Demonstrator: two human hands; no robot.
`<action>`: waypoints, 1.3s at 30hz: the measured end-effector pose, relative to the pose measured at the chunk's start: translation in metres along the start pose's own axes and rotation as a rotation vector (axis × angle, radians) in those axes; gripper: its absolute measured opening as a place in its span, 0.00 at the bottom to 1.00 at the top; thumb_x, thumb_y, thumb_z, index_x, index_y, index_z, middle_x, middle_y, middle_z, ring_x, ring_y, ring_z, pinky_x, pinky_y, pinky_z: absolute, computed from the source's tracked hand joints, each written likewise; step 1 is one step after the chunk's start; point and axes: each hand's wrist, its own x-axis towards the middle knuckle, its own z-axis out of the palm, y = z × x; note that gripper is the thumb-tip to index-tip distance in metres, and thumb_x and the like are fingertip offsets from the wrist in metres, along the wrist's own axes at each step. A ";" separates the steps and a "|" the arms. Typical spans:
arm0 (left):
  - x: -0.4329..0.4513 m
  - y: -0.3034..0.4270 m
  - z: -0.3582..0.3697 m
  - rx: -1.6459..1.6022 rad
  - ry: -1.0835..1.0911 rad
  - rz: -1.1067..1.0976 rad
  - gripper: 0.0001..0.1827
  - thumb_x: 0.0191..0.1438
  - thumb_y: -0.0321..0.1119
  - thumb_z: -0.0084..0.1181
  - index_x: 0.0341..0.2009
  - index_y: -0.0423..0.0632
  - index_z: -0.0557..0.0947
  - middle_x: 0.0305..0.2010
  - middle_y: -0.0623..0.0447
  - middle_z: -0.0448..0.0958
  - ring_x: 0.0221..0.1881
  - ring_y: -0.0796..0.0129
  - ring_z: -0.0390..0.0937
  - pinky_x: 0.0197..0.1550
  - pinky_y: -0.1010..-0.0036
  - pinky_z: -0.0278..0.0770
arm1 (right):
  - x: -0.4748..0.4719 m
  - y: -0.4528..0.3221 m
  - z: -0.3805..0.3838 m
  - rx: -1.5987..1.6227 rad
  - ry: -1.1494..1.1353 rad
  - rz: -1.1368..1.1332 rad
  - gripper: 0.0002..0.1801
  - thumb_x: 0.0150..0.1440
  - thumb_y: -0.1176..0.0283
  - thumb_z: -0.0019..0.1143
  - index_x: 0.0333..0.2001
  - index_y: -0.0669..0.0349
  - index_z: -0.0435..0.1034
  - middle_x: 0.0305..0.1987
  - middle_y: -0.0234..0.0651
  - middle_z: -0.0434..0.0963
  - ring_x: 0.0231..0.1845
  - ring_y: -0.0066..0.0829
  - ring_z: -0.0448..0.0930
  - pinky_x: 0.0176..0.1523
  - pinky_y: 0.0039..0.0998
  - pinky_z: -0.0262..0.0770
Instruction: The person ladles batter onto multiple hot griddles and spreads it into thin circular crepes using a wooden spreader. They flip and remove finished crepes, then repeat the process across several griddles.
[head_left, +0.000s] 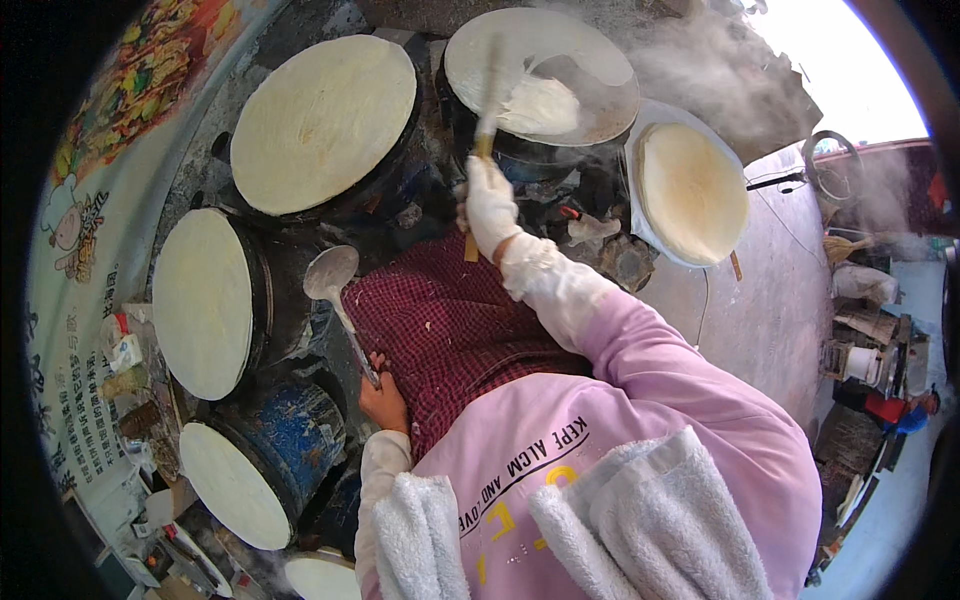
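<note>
My right hand (491, 204), in a white glove, grips the handle of a wooden spreader (489, 97), blurred at its far end, over a round griddle (600, 101). Batter (544, 105) lies on that griddle as a partial ring and a thick mound, with bare metal between them. In my left hand (386, 401) is the handle of a metal ladle (331, 274), its bowl beside the nearest left griddle. A full, thin pancake (322, 124) covers the upper-left griddle. To the right of the steaming griddle, a stack of round pancakes (694, 191) rests on a pale sheet.
More pancake-covered griddles stand at the left (202, 304) and lower left (234, 484), one above a blue drum (300, 427). A printed banner (82, 225) hangs at the far left. Steam rises at the upper right. A broom (844, 246) and a distant person (889, 409) are at the right.
</note>
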 end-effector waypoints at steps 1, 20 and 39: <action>0.000 0.003 0.001 0.002 -0.004 0.007 0.19 0.56 0.25 0.47 0.51 0.35 0.81 0.48 0.42 0.83 0.48 0.59 0.82 0.53 0.67 0.77 | 0.010 0.004 0.003 -0.086 -0.115 -0.022 0.23 0.67 0.53 0.45 0.62 0.48 0.64 0.22 0.29 0.70 0.14 0.22 0.68 0.15 0.27 0.66; 0.017 0.021 0.026 0.004 -0.131 0.064 0.19 0.53 0.23 0.47 0.49 0.33 0.80 0.48 0.46 0.82 0.48 0.63 0.81 0.55 0.71 0.74 | 0.005 0.049 -0.174 -0.497 -0.172 -0.613 0.26 0.65 0.61 0.50 0.65 0.57 0.63 0.50 0.41 0.80 0.34 0.25 0.81 0.40 0.27 0.77; 0.020 0.023 0.036 0.187 -0.140 0.127 0.18 0.55 0.25 0.48 0.49 0.36 0.81 0.47 0.46 0.83 0.49 0.60 0.81 0.54 0.70 0.74 | 0.010 -0.084 -0.308 -0.828 -0.175 -0.377 0.28 0.66 0.60 0.50 0.68 0.54 0.62 0.35 0.28 0.80 0.28 0.18 0.76 0.34 0.23 0.76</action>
